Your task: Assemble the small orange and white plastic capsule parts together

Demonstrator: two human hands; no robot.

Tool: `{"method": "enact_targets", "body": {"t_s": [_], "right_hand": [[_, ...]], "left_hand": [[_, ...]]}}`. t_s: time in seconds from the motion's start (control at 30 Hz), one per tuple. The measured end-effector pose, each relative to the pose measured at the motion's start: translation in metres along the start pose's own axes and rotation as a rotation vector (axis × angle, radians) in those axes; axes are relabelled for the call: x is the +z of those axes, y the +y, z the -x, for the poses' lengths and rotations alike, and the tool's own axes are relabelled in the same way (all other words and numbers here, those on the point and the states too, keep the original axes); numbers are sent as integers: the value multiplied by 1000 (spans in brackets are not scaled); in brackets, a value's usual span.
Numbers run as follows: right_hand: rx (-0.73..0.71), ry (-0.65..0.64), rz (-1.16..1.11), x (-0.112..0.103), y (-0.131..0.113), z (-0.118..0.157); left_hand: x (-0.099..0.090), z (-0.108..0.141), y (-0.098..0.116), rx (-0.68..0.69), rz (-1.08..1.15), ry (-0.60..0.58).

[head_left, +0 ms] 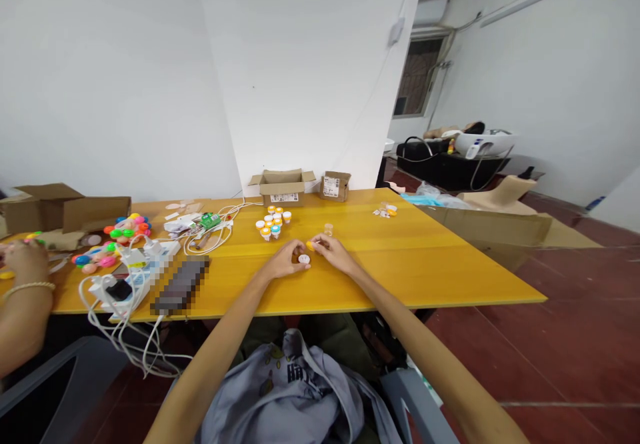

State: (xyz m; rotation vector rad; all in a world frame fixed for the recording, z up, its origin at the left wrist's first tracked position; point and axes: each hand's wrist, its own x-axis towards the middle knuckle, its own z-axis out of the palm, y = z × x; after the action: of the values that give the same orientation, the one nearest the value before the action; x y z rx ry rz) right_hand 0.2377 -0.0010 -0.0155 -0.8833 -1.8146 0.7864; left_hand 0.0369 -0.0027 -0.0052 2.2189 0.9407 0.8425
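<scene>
Near the middle of the table my left hand [286, 261] curves round a small white round piece [304, 259], thumb and fingers at its edge. Close beside it, my right hand [334, 253] pinches a small orange-yellow round piece [311, 246]. The two pieces are almost touching; fine details are too small to tell. Just beyond my right hand stands a small clear plastic cup [329, 229]. Farther back to the left, several small capped pieces [273, 223] in white, orange and teal are grouped together.
Two cardboard boxes, an open one [284, 197] and a smaller one [335, 187], stand at the back. Loose small parts [385, 211] lie at right. At left are a phone [181, 284], a power strip [145, 277] with cables, colourful balls [129, 229] and another person's hand [27, 261].
</scene>
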Motion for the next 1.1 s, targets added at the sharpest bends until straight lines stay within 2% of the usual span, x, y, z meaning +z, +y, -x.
{"method": "enact_targets", "body": {"t_s": [0.23, 0.5, 1.1], "right_hand": [[56, -44, -115, -2, 5, -2], [45, -54, -107, -1, 7, -1], [-154, -87, 97, 3, -7, 5]], "left_hand": [[1, -1, -2, -5, 83, -2], [2, -2, -5, -25, 177, 28], [2, -3, -5, -30, 265, 34]]}}
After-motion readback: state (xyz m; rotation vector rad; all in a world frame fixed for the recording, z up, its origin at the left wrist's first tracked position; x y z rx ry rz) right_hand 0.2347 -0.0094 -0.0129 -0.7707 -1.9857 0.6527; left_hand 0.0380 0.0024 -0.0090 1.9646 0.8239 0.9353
